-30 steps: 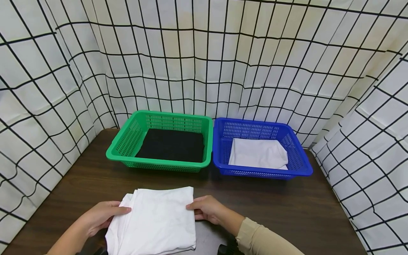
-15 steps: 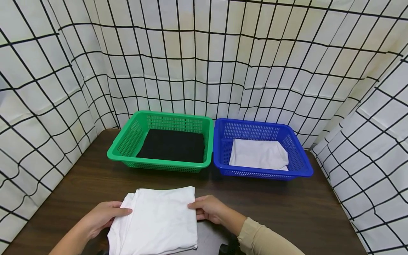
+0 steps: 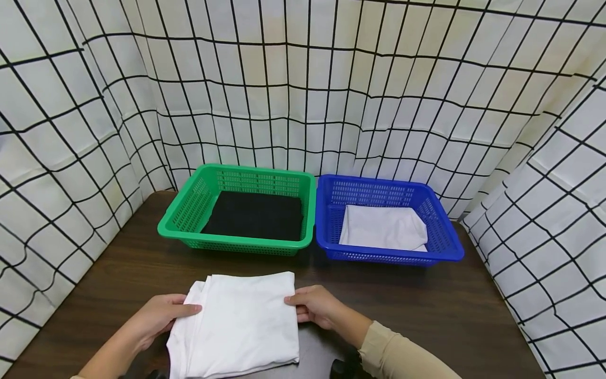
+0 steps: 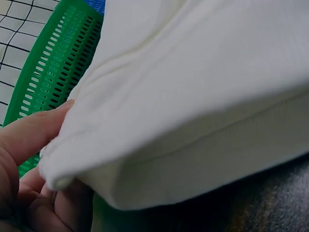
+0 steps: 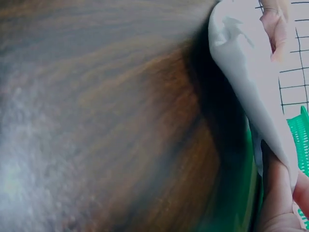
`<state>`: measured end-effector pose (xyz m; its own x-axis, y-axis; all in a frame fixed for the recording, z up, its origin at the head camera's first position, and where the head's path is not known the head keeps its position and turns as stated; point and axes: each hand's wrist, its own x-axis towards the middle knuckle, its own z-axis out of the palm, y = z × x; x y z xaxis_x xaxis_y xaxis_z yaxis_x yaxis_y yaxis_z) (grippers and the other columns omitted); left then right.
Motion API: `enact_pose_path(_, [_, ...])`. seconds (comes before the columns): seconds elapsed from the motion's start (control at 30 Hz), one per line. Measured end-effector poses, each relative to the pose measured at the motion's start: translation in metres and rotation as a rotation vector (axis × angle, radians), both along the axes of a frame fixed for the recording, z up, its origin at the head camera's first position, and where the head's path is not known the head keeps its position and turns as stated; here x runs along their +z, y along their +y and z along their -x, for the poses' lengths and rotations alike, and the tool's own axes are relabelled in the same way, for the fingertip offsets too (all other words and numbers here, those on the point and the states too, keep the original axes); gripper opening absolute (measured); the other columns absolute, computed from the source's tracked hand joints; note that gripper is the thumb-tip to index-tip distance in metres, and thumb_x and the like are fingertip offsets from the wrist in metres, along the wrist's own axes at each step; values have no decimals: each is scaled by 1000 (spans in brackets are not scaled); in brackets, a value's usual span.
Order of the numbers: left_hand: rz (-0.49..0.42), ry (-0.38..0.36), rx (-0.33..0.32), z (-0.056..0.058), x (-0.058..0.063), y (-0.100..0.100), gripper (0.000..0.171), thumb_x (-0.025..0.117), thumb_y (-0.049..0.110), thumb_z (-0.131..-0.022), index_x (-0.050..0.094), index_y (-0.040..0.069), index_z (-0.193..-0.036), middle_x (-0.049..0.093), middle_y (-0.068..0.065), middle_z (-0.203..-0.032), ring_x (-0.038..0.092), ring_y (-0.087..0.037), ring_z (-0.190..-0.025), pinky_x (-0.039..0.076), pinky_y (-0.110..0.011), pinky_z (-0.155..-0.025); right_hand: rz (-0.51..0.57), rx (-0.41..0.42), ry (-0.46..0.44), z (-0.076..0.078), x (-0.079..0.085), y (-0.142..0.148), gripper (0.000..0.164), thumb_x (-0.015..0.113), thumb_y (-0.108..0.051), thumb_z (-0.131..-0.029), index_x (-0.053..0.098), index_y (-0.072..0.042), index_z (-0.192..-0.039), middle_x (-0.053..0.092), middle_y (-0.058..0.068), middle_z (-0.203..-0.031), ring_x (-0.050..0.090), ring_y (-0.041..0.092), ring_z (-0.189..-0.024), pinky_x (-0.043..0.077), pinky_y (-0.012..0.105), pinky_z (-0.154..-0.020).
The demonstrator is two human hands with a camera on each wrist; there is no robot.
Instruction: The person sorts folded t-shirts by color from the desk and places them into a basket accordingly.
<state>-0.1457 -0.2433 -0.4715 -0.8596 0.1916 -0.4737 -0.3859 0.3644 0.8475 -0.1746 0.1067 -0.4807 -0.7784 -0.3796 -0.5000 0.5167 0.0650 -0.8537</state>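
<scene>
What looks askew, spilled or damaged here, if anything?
Nothing visibly spilled or damaged. Two minor things: the held white cloth has layers that don't line up along its left side, by the left hand; and the folded white piece in the blue basket pokes out at its front right corner.

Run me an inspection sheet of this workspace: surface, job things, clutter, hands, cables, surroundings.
Surface: brown table; green basket holding black cloth; blue basket holding folded cloth, also white.
Job things: white cloth, folded in layers, held in both hands.
Clutter: dark object by the right wrist, partly visible, unidentified.
Hands: left hand pinches the cloth's left side; right hand pinches its right edge.
Cables: nothing seen.
Surroundings: grid-patterned curtain behind and at both sides.
</scene>
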Motion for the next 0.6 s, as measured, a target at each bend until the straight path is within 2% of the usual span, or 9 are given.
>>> enact_pose_path(0.27, [36, 15, -4, 2, 3, 6, 46, 68, 26, -94, 63, -12, -119, 73, 2, -93, 70, -13, -82, 60, -32, -72, 15, 5, 6, -1, 9, 8, 27, 64, -6, -95, 67, 9, -117, 77, 11, -97, 73, 13, -79, 62, 35, -79])
enact_pose_path(0.6, [31, 14, 12, 4, 11, 15, 46, 71, 27, -92, 64, -11, -117, 73, 1, -92, 68, -12, -83, 60, -31, -73, 25, 1, 19, -1, 21, 16, 29, 62, -8, -96, 65, 10, -119, 77, 7, -93, 72, 10, -78, 62, 33, -79])
